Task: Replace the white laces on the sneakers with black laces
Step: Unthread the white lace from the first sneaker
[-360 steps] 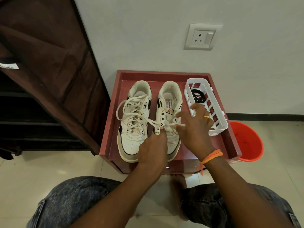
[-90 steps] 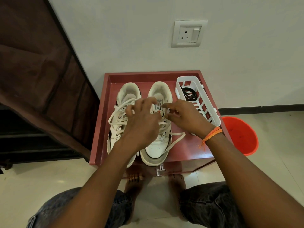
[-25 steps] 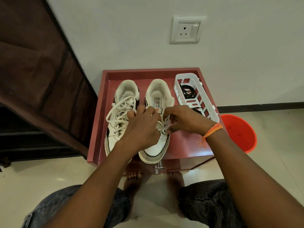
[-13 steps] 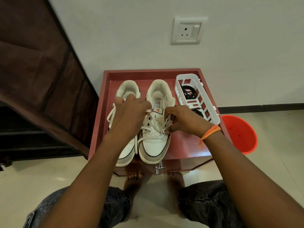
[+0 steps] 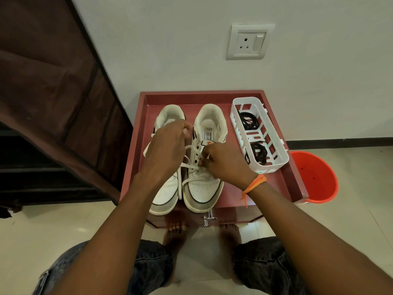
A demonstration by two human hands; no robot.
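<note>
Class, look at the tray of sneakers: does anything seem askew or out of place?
Only the right white sneaker: its white lace hangs loose and half-unthreaded. Coiled black laces sit tidily in the white plastic basket.

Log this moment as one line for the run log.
left hand pulling white lace | right hand pinching lace | black laces in basket

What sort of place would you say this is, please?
Probably a room in a home: a tiled floor, a wall socket, a brown fabric shoe rack, and a low red cabinet with sneakers on top.
</note>
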